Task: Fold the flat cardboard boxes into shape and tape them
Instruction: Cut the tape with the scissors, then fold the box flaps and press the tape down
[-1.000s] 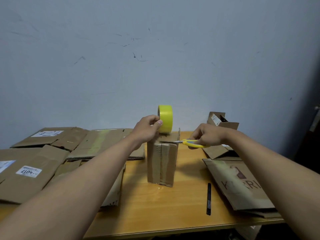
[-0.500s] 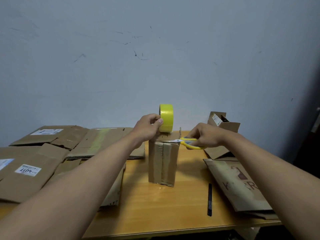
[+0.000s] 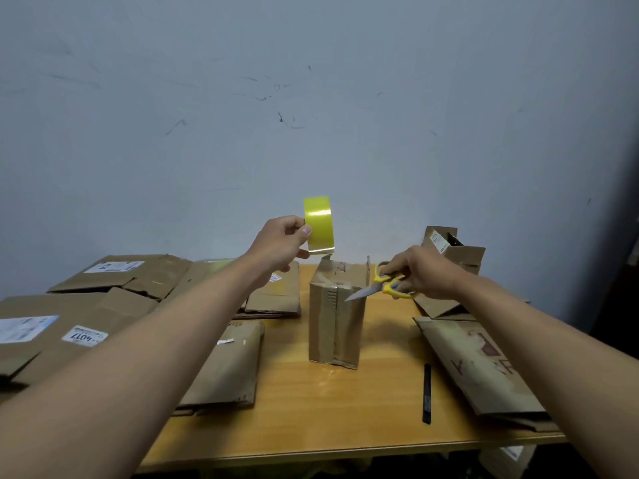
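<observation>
Wall (image 3: 311,98): pale blue-grey, scuffed with dark marks, filling the upper half of the frame.
Desk (image 3: 345,426): light wood, across the lower half of the frame.
Flat boxes, left (image 3: 79,326): a spread of unfolded brown cardboard with white shipping labels, overlapping along the left side of the desk.
Flat box, right (image 3: 484,368): a flattened sheet with faded red printing, lying at lower right of the desk.
Standing box (image 3: 337,319): the task's box, a tall narrow carton upright at centre frame, its top flaps sticking up, clear tape running down its front seam.
Folded box, rear (image 3: 453,247): a small carton with open flaps, right of centre near the wall, partly behind the right hand.
Left hand (image 3: 281,247): raised above and left of the standing box; its grip is curled round the tape roll, thumb on the roll's outer face.
Right hand (image 3: 420,274): just right of the standing box's top; its grip is through the scissors' handles, fingers curled.
Tape roll (image 3: 318,224): bright yellow, held on edge in the air, above the standing box's top-left corner and apart from it.
Scissors (image 3: 377,288): yellow handles, blades pointing left and slightly down, the tip in front of the standing box's upper right edge; whether it touches cannot be told.
Black pen-like stick (image 3: 427,394): lying on the desk at lower right, between the standing box and the right flat box.
</observation>
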